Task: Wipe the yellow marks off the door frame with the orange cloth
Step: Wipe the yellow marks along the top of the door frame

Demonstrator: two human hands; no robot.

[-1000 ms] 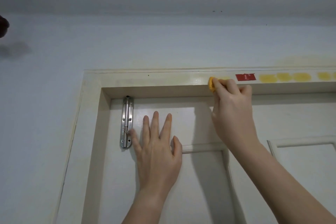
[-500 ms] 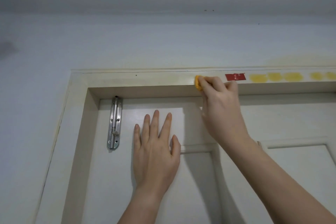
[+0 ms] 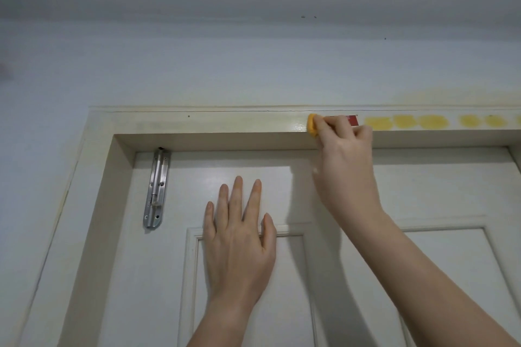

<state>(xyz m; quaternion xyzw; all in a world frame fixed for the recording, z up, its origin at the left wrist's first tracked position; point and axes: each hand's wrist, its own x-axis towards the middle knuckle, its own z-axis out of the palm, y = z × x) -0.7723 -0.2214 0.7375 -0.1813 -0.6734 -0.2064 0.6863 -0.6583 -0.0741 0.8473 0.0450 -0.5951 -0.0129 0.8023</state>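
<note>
Right hand [image 3: 346, 166] pinches bunched orange cloth [image 3: 312, 128], seemingly soft and light, against door frame [image 3: 225, 121] | yellow marks [image 3: 406, 122] at 3 o'clock | left hand [image 3: 239, 236] splayed flat on door [image 3: 423, 191]

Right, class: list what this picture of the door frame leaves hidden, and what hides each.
1. Orange cloth: head view, only its left edge shows; the right hand covers the rest.
2. Red sticker: head view, the same hand hides its left part.
3. Yellow marks: head view, the row runs off the right edge, so its total is unknown.
4. Door frame under the hand: marks there, if any, are hidden.
</note>
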